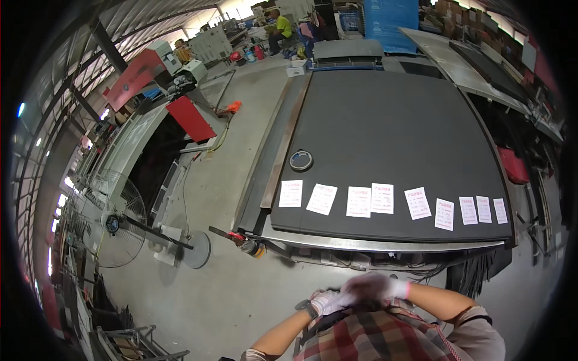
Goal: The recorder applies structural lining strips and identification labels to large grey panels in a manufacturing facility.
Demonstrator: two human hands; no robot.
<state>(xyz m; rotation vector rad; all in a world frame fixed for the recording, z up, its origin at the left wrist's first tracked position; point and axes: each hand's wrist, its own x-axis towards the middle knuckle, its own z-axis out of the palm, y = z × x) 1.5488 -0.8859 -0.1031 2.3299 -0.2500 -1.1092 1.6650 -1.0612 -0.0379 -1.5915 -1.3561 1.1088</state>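
Note:
My left hand point(327, 302), in a whitish glove with a dark watch point(307, 309) at the wrist, is close against my plaid garment point(361, 338). My right hand point(374, 287), in a white glove with a dark reddish palm side, meets it from the right. Motion smears the right fingers, and they partly cover the left ones. Whether anything is between the hands cannot be made out. Beyond them is a wide dark sheet-topped table point(391, 132). Several white printed cards point(359, 201) lie in an uneven row along its near side, two of them overlapping.
A round dark disc with a pale rim point(301, 160) rests on the sheet's left side. A metal edge point(385, 243) borders the table's front. To the left stand a pedestal fan point(112, 224) and a red panel point(191, 118). A person in a yellow top point(282, 27) sits far back.

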